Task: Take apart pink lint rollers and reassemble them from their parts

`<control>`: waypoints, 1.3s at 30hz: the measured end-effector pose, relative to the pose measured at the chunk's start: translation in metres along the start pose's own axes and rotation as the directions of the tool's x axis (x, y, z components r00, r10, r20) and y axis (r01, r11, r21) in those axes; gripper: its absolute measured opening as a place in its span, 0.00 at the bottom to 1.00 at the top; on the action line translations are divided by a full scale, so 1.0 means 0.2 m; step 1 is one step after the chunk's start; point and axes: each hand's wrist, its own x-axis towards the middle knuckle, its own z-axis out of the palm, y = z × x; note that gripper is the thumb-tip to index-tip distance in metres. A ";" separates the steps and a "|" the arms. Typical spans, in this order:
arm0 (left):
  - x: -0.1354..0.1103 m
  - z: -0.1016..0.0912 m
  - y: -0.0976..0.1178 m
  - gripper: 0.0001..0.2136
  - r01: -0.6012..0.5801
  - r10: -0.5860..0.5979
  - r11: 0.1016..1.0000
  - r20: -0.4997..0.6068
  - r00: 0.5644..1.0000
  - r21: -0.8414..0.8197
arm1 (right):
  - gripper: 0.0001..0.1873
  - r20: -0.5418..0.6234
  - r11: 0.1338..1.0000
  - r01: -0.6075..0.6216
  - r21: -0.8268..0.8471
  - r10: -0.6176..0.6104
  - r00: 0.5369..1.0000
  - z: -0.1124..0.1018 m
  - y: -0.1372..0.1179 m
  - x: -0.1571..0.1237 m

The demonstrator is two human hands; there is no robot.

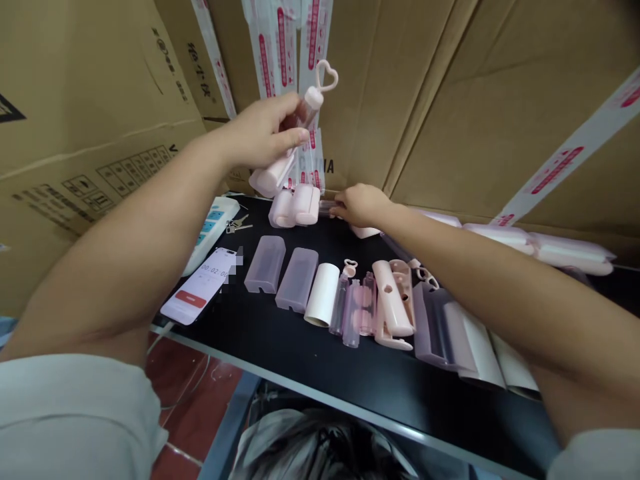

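Observation:
My left hand (263,130) is raised above the black table (280,340), closed on a small clear bottle with a pink heart-shaped loop cap (316,93) and a pale pink case (273,177) below it. My right hand (361,204) rests at the far side of the table with fingers pinched on a small clear tube I can barely make out, next to two assembled pink cases (295,205). In a row nearer me lie translucent lids (281,272), a white roll (323,293), clear bottles (353,307) and pink shells (395,300).
A phone showing a timer (203,285) lies at the table's left edge beside a white power strip (213,227) and keys (237,225). Cardboard boxes (450,100) wall in the back and left. More pink parts (545,245) lie far right. Red floor below.

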 end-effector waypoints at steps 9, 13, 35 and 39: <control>-0.03 0.00 -0.05 0.14 -0.018 0.018 1.000 -0.032 0.999 -0.008 | 0.20 -0.035 0.991 0.066 0.113 -0.062 0.997 0.00 -0.18 0.12; -0.06 -0.02 -0.05 0.15 -0.045 0.043 0.999 -0.106 0.993 -0.012 | 0.15 -0.069 0.984 0.089 0.153 -0.079 0.994 -0.03 -0.15 0.13; 0.05 0.03 -0.02 0.13 -0.180 0.144 0.982 -0.394 0.908 -0.055 | 0.10 0.194 0.016 -0.202 0.979 0.207 0.959 -0.35 -0.30 -0.32; 0.02 -0.04 -0.04 0.19 -0.189 0.156 0.981 -0.444 0.882 -0.030 | 0.10 0.220 0.141 -0.236 0.961 0.124 0.968 -0.40 -0.28 -0.20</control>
